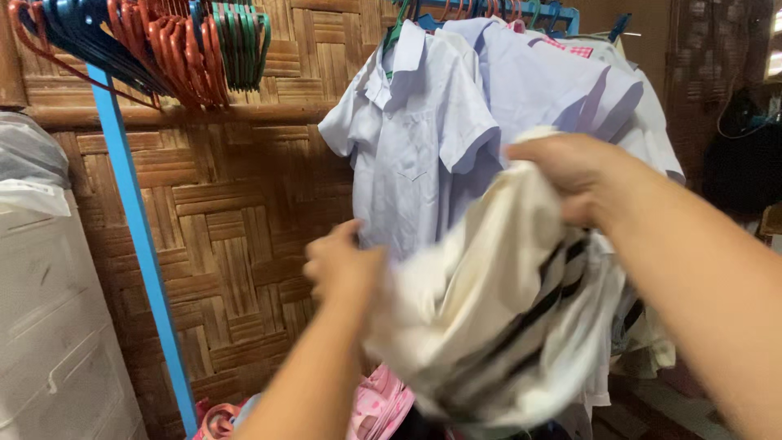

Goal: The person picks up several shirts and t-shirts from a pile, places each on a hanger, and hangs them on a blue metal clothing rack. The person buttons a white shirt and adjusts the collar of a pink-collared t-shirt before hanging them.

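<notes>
Woven bamboo wall behind, you are bunching a cream striped garment [497, 318]: right hand [570, 175] gripping its top, left hand [342, 265] pinching its side, keeping it off the pink cloth [383, 403] below.

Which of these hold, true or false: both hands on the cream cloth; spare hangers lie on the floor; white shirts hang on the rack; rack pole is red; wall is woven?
1. Both hands grip the cloth. True: left hand and right hand hold the cream striped cloth.
2. Spare hangers lie on the floor. False: the hangers hang bunched at upper left.
3. White shirts hang on the rack. True.
4. The pole is red. False: the pole is blue.
5. The wall is woven. True.
</notes>
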